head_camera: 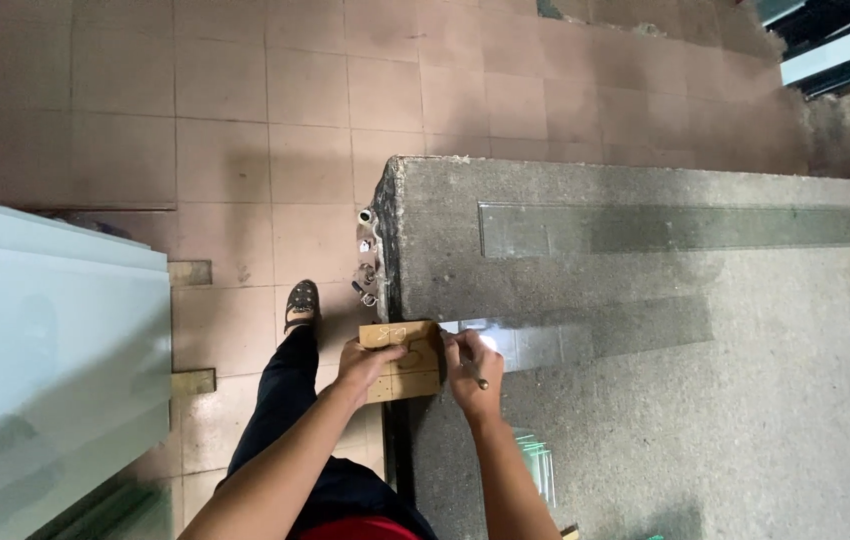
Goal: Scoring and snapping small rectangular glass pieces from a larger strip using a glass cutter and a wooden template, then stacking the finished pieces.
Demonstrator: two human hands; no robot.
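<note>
both arms reach forward from the bottom of the view, and the hands meet at the near left corner of a big grey table (665, 400). left hand (370, 360) lies flat, fingers spread, pressing on a small brown wooden block (407, 362) with pencil marks on it. right hand (472, 365) sits just to the right of that block, curled tight around a thin dark tool (475, 375) that looks like a cutter, though it is too small to be sure. a long clear glass strip (585, 335) starts right at this hand and runs away to the right, so its long side points across the table. another glass strip (685, 228) lies farther off, side by side with it. the right hand is nearer the strip; the left is on the block.
</note>
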